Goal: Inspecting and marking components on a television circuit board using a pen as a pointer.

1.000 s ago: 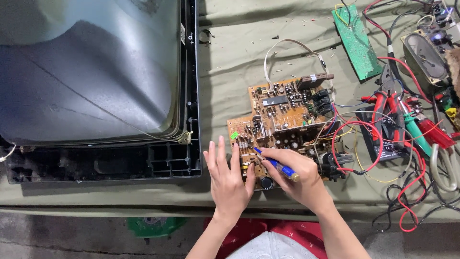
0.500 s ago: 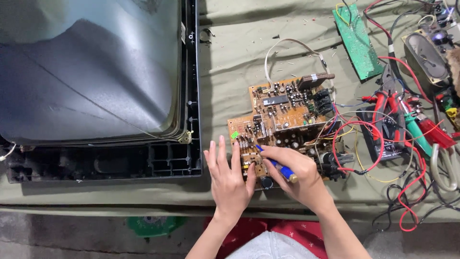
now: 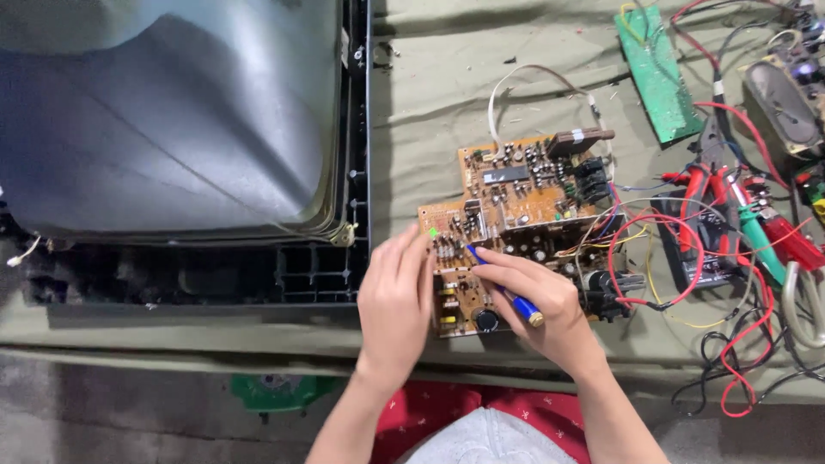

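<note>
Olive cloth point(image 3: 447, 112) covers a low workbench seen from the head camera, with a bare grey floor along the near edge. At centre lies a brown circuit board point(image 3: 524, 215), flat on the cloth and crowded with small parts. The left hand point(image 3: 395, 309) rests on the board's near-left corner, fingers together and flat, pinching nothing. The right hand point(image 3: 550, 314) is closed around a blue-handled tool point(image 3: 507, 292), its tip down among the components.

By the look of it the board is light and stiff but fragile, with solder joints and upright parts that could bend; its bare edges and corners seem the safest places to grip.

Left of the board sits a large picture tube point(image 3: 163, 112) face down in a black frame point(image 3: 357, 258). To the right, red wires point(image 3: 679, 258) loop over a tangle of pliers, and a green board point(image 3: 657, 73) lies far right, hemming the work in.
</note>
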